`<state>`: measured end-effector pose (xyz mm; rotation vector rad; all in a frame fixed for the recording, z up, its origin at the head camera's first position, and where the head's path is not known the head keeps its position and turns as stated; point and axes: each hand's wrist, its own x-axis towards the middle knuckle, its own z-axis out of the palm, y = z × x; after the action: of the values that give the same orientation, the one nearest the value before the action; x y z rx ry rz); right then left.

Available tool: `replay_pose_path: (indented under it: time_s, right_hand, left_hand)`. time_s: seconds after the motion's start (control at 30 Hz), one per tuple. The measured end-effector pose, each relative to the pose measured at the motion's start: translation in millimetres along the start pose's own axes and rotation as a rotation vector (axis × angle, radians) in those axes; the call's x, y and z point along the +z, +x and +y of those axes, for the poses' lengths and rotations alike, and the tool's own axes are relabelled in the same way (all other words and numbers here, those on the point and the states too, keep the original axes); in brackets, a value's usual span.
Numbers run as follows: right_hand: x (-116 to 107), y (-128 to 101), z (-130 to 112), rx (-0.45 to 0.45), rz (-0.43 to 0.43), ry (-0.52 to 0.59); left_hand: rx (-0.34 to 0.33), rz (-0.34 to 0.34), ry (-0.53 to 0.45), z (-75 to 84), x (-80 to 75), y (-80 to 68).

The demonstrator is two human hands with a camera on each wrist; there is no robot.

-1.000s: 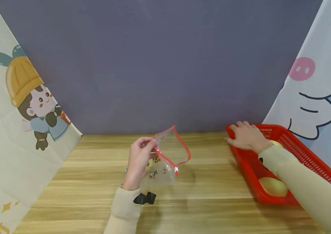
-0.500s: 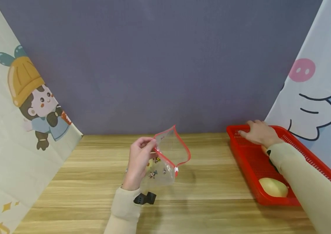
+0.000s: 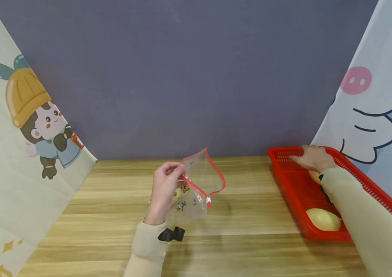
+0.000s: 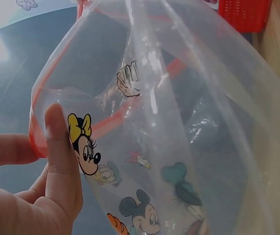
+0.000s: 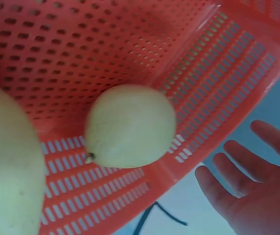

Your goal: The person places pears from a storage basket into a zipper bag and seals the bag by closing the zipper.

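Observation:
A clear zip bag (image 3: 201, 175) with red edging, a white slider and printed cartoon figures hangs with its mouth spread. My left hand (image 3: 164, 186) pinches the red edge between thumb and fingers; the left wrist view shows the bag's (image 4: 145, 117) side close up. Over the far end of a red plastic basket (image 3: 287, 192) is my right hand (image 3: 313, 157), its fingers apart and holding nothing. In the right wrist view, a pale yellow fruit (image 5: 130, 126) with a short stem lies in a basket corner near that hand. A larger pale fruit (image 5: 8, 161) is partly cut off.
Another view of a pale yellow fruit (image 3: 324, 219) is at the basket's near end. Something dark green (image 3: 326, 194) is mostly hidden by the right sleeve. The wooden table (image 3: 251, 215) meets a grey backdrop (image 3: 196, 77), with printed cloths at both sides.
My right hand has moved from the basket's far left corner rightward along its far end, revealing more of the basket's inside. My left hand and the bag stay nearly still.

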<state>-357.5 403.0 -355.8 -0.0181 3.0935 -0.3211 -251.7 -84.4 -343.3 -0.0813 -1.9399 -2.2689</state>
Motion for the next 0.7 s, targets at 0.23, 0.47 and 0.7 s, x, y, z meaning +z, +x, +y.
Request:
replay_pose_path:
  time_s: [0.23, 0.47, 0.7]
  right_hand:
    - [6, -4, 20, 0.042, -0.026, -0.002]
    - [7, -6, 32, 0.055, -0.051, 0.027]
    - [13, -4, 42, 0.066, -0.077, 0.074]
  left_hand:
    - [0.001, -0.008, -0.012, -2.0, 1.0, 1.9]
    - [0.002, -0.009, -0.015, -3.0, 1.3, 2.5]
    - [0.003, -0.014, -0.009, -3.4, 1.7, 3.0]
